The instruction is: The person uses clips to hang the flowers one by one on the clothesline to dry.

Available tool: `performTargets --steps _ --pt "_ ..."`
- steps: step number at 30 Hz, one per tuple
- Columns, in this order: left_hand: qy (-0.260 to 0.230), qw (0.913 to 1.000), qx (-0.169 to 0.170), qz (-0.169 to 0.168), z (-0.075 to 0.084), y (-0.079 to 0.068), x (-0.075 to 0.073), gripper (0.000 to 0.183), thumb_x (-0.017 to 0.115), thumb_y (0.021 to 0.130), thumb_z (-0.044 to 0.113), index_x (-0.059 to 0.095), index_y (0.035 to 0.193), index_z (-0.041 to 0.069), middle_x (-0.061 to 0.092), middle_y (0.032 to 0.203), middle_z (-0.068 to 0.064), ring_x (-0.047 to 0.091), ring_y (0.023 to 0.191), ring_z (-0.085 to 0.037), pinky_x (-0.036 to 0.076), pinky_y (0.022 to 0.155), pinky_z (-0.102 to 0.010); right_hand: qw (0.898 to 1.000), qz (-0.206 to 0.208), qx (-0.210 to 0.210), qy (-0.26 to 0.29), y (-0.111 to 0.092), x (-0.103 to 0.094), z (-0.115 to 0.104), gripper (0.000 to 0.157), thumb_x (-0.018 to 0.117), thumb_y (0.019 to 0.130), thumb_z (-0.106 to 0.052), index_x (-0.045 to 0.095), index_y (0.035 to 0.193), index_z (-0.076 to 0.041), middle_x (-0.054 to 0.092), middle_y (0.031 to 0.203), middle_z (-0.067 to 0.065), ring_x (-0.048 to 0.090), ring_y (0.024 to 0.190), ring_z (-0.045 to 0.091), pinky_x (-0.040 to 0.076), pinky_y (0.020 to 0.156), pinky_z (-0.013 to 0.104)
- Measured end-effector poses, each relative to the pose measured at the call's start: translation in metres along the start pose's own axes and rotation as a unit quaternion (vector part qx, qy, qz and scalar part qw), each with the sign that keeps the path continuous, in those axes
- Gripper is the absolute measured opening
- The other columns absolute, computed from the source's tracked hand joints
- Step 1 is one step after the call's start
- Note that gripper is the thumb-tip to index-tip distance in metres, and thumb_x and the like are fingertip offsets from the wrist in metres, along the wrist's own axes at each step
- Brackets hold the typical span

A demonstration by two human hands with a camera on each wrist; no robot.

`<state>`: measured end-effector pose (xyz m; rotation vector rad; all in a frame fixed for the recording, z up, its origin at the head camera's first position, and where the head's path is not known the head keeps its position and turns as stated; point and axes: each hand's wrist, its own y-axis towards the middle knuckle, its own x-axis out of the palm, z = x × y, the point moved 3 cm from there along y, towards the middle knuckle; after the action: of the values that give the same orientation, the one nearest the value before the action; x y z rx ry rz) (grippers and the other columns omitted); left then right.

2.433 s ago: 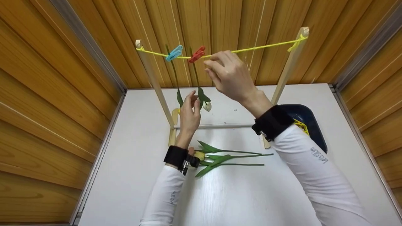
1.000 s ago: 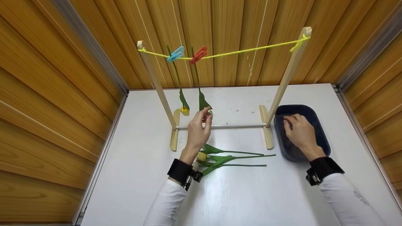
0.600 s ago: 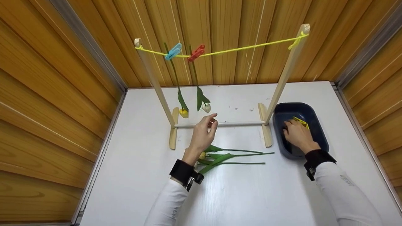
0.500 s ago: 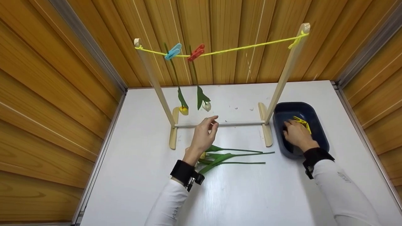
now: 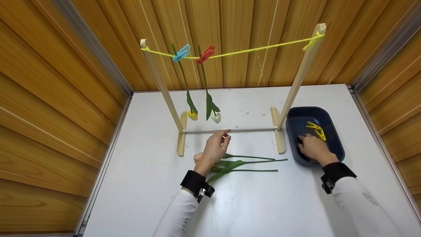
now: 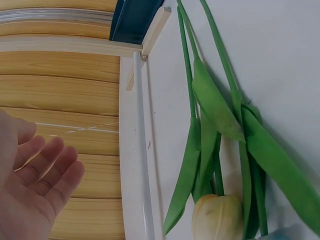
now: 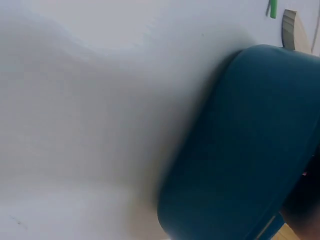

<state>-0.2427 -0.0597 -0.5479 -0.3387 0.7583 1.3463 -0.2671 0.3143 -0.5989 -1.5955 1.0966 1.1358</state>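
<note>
My left hand (image 5: 215,148) hovers over several tulips (image 5: 236,162) lying on the table, its fingers loosely bent around nothing. In the left wrist view that hand (image 6: 40,175) is apart from a pale yellow tulip bloom (image 6: 217,217). My right hand (image 5: 313,148) reaches down into a dark blue bin (image 5: 289,131), beside yellow clothespins (image 5: 314,126); what its fingertips touch is hidden. A blue clothespin (image 5: 181,53) and a red clothespin (image 5: 206,54) sit on the yellow line (image 5: 260,49). From them a yellow tulip (image 5: 192,115) and a white tulip (image 5: 215,117) hang upside down.
Two wooden posts (image 5: 301,75) carry the line, joined low down by a white rod (image 5: 250,129). Wooden feet (image 5: 180,144) stand on the white table (image 5: 250,204). Wood-panelled walls (image 5: 49,115) enclose the back and sides. The bin's outer wall (image 7: 240,150) fills much of the right wrist view.
My right hand has left the line near the red clothespin and gone down into the bin. My left hand has come away from the hanging tulips, towards those on the table.
</note>
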Motion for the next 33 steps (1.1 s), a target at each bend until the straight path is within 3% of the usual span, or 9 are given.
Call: performTargets --steps 5,9,17,26,30,33 --pt "-0.003 1.0 -0.003 -0.008 -0.002 -0.001 0.004 0.032 0.052 0.103 0.02 0.062 0.131 0.009 0.071 0.104 -0.006 0.065 0.088 -0.017 0.053 0.078 -0.029 1.0 0.024 -0.004 0.011 -0.006 -0.006 0.004 0.041 0.058 0.095 -0.016 0.06 0.126 0.011 0.061 0.117 0.037 0.062 0.1 0.054 0.052 0.08 0.064" --pt "-0.001 1.0 -0.002 -0.009 -0.004 -0.003 0.004 0.031 0.052 0.103 0.02 0.062 0.13 0.009 0.07 0.105 -0.006 0.063 0.086 -0.016 0.052 0.076 -0.029 0.999 0.039 0.013 0.027 -0.006 -0.009 0.015 0.045 0.06 0.093 -0.017 0.057 0.128 0.011 0.056 0.123 0.041 0.06 0.105 0.057 0.049 0.085 0.067" --pt "0.011 0.9991 -0.01 -0.039 -0.006 -0.003 0.006 0.03 0.053 0.102 0.02 0.064 0.127 0.006 0.07 0.105 -0.008 0.057 0.08 -0.013 0.047 0.073 -0.026 0.998 -0.001 0.042 0.057 -0.007 -0.002 0.032 0.058 0.069 0.09 -0.021 0.051 0.132 0.014 0.05 0.128 0.045 0.056 0.108 0.059 0.046 0.089 0.067" --pt "-0.027 0.9978 -0.033 -0.05 -0.01 -0.003 0.01 0.03 0.053 0.103 0.021 0.067 0.125 0.007 0.071 0.105 -0.007 0.063 0.08 -0.01 0.05 0.072 -0.023 0.995 0.001 0.071 0.076 -0.005 -0.001 0.032 0.033 0.068 0.091 -0.019 0.064 0.107 0.01 0.064 0.101 0.03 0.062 0.08 0.039 0.05 0.071 0.056" --pt "-0.059 0.9967 -0.033 -0.044 -0.007 -0.003 0.009 0.03 0.054 0.102 0.023 0.068 0.124 0.008 0.072 0.108 -0.008 0.067 0.083 -0.014 0.053 0.074 -0.024 0.993 0.033 0.073 0.081 -0.007 -0.009 0.024 0.036 0.066 0.092 -0.019 0.063 0.111 0.011 0.066 0.097 0.031 0.062 0.074 0.037 0.049 0.067 0.056" --pt "-0.089 0.9939 -0.045 -0.047 -0.005 -0.002 0.008 0.03 0.055 0.102 0.025 0.068 0.124 0.009 0.072 0.112 -0.008 0.069 0.089 -0.016 0.054 0.077 -0.024 0.991 0.087 0.059 0.087 -0.01 -0.018 0.012 0.041 0.065 0.091 -0.018 0.062 0.118 0.012 0.064 0.108 0.036 0.064 0.081 0.047 0.05 0.071 0.062"
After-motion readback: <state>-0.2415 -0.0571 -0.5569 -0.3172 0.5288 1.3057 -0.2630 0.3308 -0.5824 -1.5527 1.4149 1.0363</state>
